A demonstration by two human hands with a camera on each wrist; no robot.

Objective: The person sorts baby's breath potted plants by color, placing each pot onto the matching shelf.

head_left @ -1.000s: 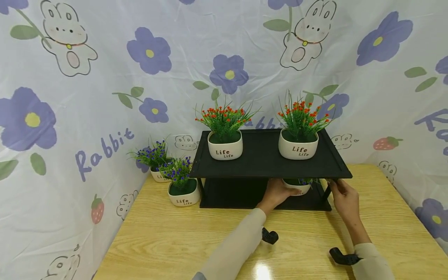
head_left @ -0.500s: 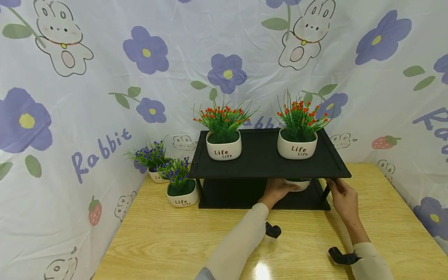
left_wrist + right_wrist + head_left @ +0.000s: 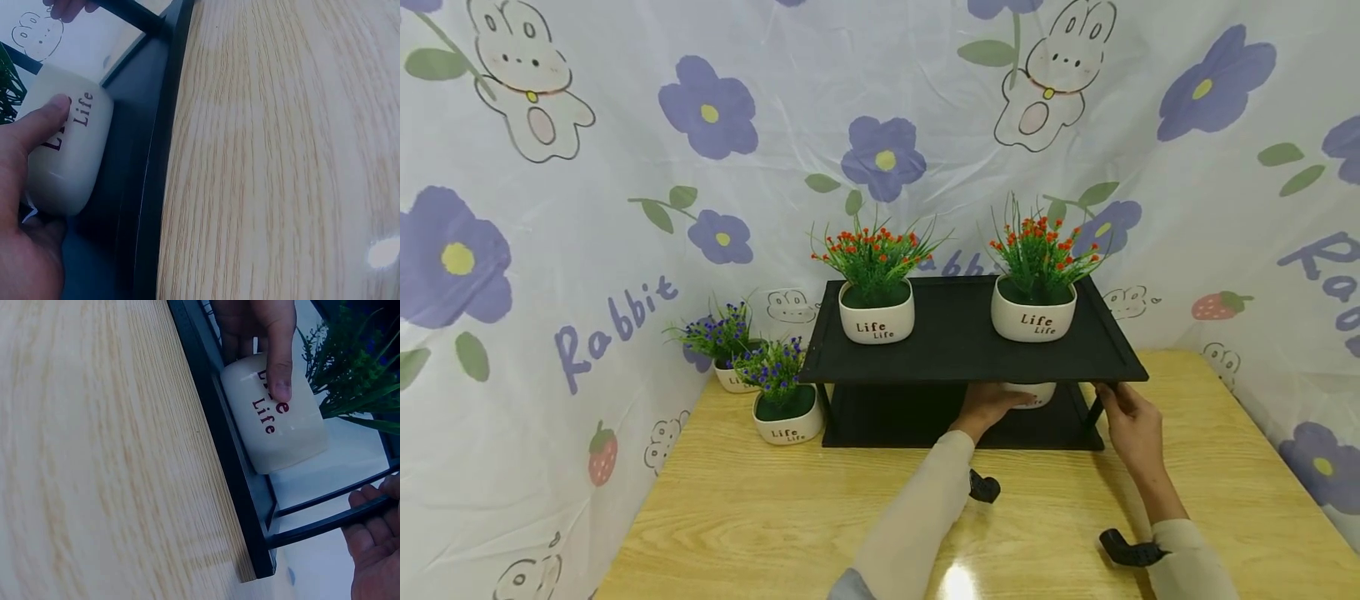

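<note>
My left hand point(image 3: 987, 408) reaches between the two tiers of a black two-tier shelf point(image 3: 955, 354) and grips a white flowerpot point(image 3: 1036, 395) marked "Life". In the left wrist view, the thumb lies across the lettering on the pot point(image 3: 72, 153). Green foliage point(image 3: 350, 381) rises from that pot in the right wrist view; the upper tier hides it from the head view. My right hand point(image 3: 1138, 429) is at the shelf's front right corner. Its fingers curl round the black post point(image 3: 325, 528) there. Two pots of red flowers, left point(image 3: 877, 321) and right point(image 3: 1033, 318), stand on the upper tier.
Left of the shelf, two white pots of blue-purple flowers stand on the wooden table point(image 3: 760, 517), one in front point(image 3: 787, 423) and one behind point(image 3: 735, 377). A patterned curtain point(image 3: 820, 83) hangs close behind the shelf.
The left hand has moved the pot farther back under the upper tier, so its blue flowers have gone out of the head view. The right hand keeps its place at the corner.
</note>
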